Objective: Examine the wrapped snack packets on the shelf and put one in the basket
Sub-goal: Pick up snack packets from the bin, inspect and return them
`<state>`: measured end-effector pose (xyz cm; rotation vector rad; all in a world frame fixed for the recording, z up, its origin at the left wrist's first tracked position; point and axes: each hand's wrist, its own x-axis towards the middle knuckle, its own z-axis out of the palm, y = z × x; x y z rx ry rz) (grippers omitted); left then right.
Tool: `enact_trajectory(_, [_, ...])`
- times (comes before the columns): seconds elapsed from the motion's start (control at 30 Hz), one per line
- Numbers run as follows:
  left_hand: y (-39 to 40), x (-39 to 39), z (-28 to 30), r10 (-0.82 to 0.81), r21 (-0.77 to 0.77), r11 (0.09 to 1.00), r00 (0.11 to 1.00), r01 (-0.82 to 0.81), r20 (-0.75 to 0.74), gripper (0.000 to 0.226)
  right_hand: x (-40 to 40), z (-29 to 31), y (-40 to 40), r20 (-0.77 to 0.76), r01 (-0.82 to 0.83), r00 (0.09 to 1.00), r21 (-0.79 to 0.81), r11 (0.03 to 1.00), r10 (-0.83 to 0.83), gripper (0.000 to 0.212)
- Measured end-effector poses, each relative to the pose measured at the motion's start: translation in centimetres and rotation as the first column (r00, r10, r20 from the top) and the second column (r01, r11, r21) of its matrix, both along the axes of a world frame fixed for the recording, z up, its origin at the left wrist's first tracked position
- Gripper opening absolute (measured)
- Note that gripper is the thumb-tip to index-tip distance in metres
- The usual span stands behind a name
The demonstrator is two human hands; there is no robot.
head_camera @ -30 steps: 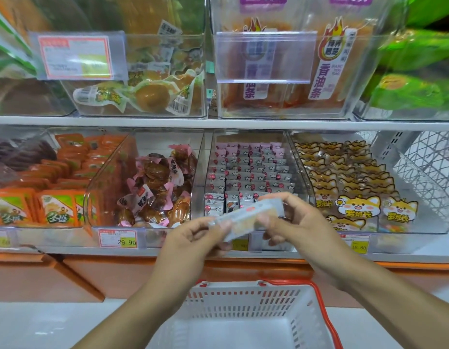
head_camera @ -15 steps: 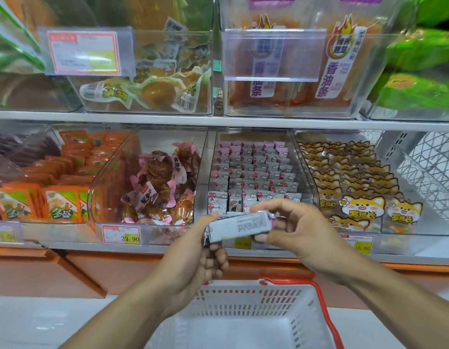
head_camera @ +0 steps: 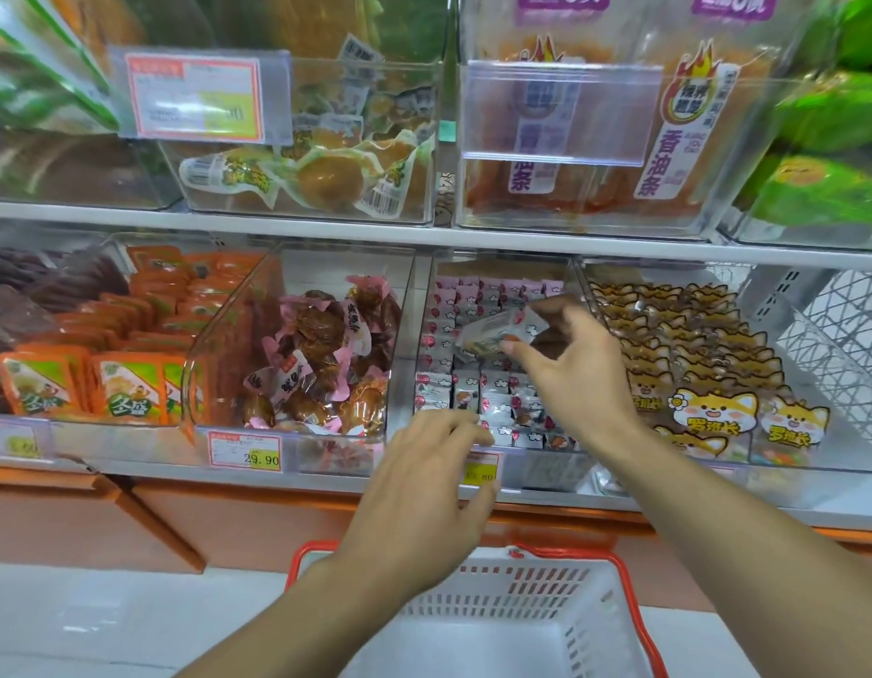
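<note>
Right hand (head_camera: 578, 369): a packet (head_camera: 495, 330) is pinched between thumb and fingertips and held over the middle bin (head_camera: 497, 462) of small packets.
Packet: tilted, slightly blurred; contact with the rows beneath cannot be told.
Left hand (head_camera: 424, 486): nothing is held; the fingers are spread loosely in front of the bin's front wall, by the yellow tag (head_camera: 480, 469).
Edges: clear bin walls are seen on either side of the right hand.
Room: the basket (head_camera: 546, 594) is seen below both hands, its mouth open upward.
</note>
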<state>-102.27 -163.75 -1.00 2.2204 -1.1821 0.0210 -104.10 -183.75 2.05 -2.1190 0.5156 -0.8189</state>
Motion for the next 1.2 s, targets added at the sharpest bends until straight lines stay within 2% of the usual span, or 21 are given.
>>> enact_trajectory(0.17, [0.3, 0.5, -0.8, -0.018, 0.068, 0.998, 1.000, 0.017, 0.012, 0.041, 0.5, -0.4, 0.0, -0.120, -0.096, 0.990, -0.237, 0.967, 0.069, 0.034])
enact_trajectory(0.33, [0.6, 0.6, -1.0, -0.023, 0.064, 0.998, 0.999, 0.024, -0.027, 0.046, 0.2, 0.4, -1.3, -0.188, -0.211, 0.969, -0.289, 0.934, 0.161, 0.033])
enact_trajectory(0.43, [0.6, 0.4, -0.8, -0.008, 0.031, 0.999, 1.000, 0.009, -0.030, 0.046, 0.5, 0.3, -1.3, -0.249, -0.241, 0.954, -0.291, 0.926, 0.170, 0.040])
enact_trajectory(0.57, [0.6, 0.3, -0.9, 0.020, 0.037, 0.999, 1.000, -0.019, -0.015, 0.052, 0.9, -0.7, -0.4, -0.427, -0.342, 0.885, -0.325, 0.882, 0.185, 0.040])
enact_trajectory(0.63, [0.6, 0.3, -1.0, 0.015, 0.053, 0.998, 1.000, -0.014, -0.009, 0.054, 1.2, -1.4, 0.0, -0.577, -0.454, 0.799, -0.394, 0.800, 0.169, 0.040])
enact_trajectory(0.7, [0.7, 0.3, -1.2, 0.007, 0.066, 0.998, 1.000, -0.007, -0.006, 0.054, 1.5, -1.7, 0.2, -0.650, -0.511, 0.749, -0.441, 0.738, 0.130, 0.039])
enact_trajectory(0.8, [0.7, 0.3, -1.3, 0.001, 0.069, 0.998, 1.000, 0.000, -0.013, 0.050, 1.8, -1.2, 0.0, -0.593, -0.458, 0.788, -0.389, 0.799, 0.163, 0.033])
enact_trajectory(0.87, [0.8, 0.4, -1.4, 0.004, 0.067, 0.998, 1.000, -0.003, -0.017, 0.048, 1.8, -0.7, -0.3, -0.509, -0.340, 0.855, -0.408, 0.847, 0.098, 0.032])
enact_trajectory(0.9, [0.8, 0.4, -1.4, 0.006, 0.067, 0.998, 1.000, -0.004, -0.021, 0.047, 1.7, -0.5, -0.4, -0.493, -0.287, 0.870, -0.457, 0.842, 0.029, 0.031])
enact_trajectory(0.97, [0.8, 0.5, -1.3, 0.005, 0.072, 0.997, 0.999, -0.002, -0.034, 0.045, 1.6, -0.5, -0.5, -0.536, -0.253, 0.838, -0.550, 0.796, -0.104, 0.023])
enact_trajectory(1.0, [0.8, 0.5, -1.3, 0.003, 0.077, 0.997, 0.999, 0.000, -0.038, 0.045, 1.6, -0.6, -0.4, -0.565, -0.255, 0.816, -0.545, 0.799, -0.125, 0.018])
enact_trajectory(1.1, [0.9, 0.6, -1.2, 0.001, 0.080, 0.997, 0.999, 0.002, -0.037, 0.044, 1.7, -0.7, -0.2, -0.532, -0.225, 0.847, -0.396, 0.890, -0.023, 0.008])
enact_trajectory(1.2, [0.9, 0.6, -1.2, -0.003, 0.078, 0.997, 0.999, 0.006, -0.040, 0.040, 1.7, -0.2, 0.0, -0.279, -0.130, 0.959, -0.269, 0.954, 0.052, 0.010])
